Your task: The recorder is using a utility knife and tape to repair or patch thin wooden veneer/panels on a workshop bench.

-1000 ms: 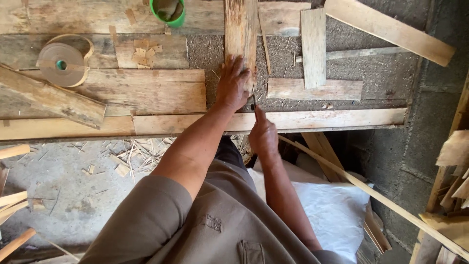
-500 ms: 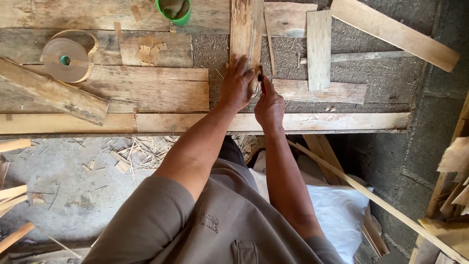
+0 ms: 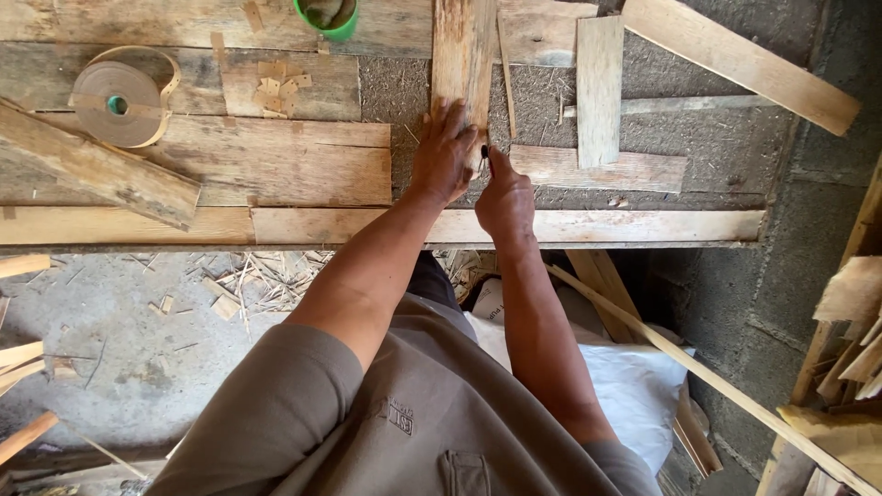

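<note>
Head view, looking down on a rough wooden work surface (image 3: 276, 165). The left hand (image 3: 446, 152) lies flat, fingers spread and holding nothing, pressing the near end of an upright plank (image 3: 464, 55) against the surface. The right hand (image 3: 503, 197) sits just beside it, its fingers curled shut around a small dark tool (image 3: 484, 152), of which only the tip shows, touching the plank's lower right edge; what kind of tool it is cannot be told. The plank runs away from the person, between a broad weathered board (image 3: 303, 170) on the left and a short upright slat (image 3: 599, 87) on the right. A roll of tan strapping tape (image 3: 118, 101) lies far left, a green cup (image 3: 329, 16) stands at the top edge, and small wood chips (image 3: 276, 87) are scattered between them. A long rail (image 3: 597, 225) closes the near edge of the surface. Below it, shavings (image 3: 239, 285) litter the concrete floor (image 3: 119, 358) and a white sack (image 3: 634, 386) rests by the person's right side. Judged from this view, work on the plank is at an early stage: the tool is set at its end, and no finished cut or mark is visible along it.
</note>
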